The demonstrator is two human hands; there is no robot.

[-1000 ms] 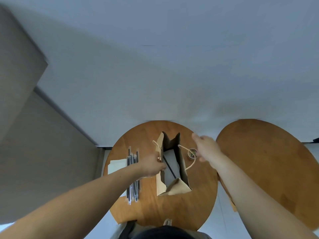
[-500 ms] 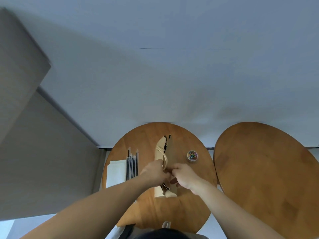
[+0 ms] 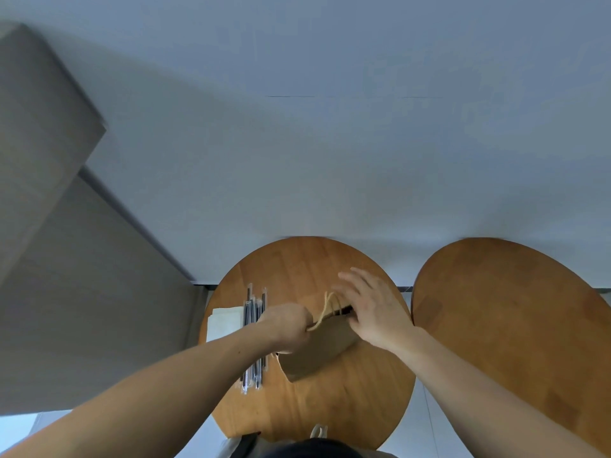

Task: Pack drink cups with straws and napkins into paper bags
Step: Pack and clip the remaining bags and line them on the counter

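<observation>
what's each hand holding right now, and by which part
The left hand grips the bag by its rope handles. The right hand holds nothing; its fingers are straight, at the bag's top edge.

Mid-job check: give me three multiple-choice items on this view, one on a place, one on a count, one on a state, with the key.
1. Where do the wrapped straws lie?
A. on the floor
B. beside the napkins, left of the paper bag
C. on a chair

2. How many round wooden tables show?
A. one
B. two
C. three

3. What is the left hand doing?
A. lying flat on wood
B. holding a cup
C. gripping the bag's cord handles

Key: 1 B, they overlap the napkins' right edge; 2 B, the near table and a second table to its right; 3 C, its fingers curl round the cords.
</observation>
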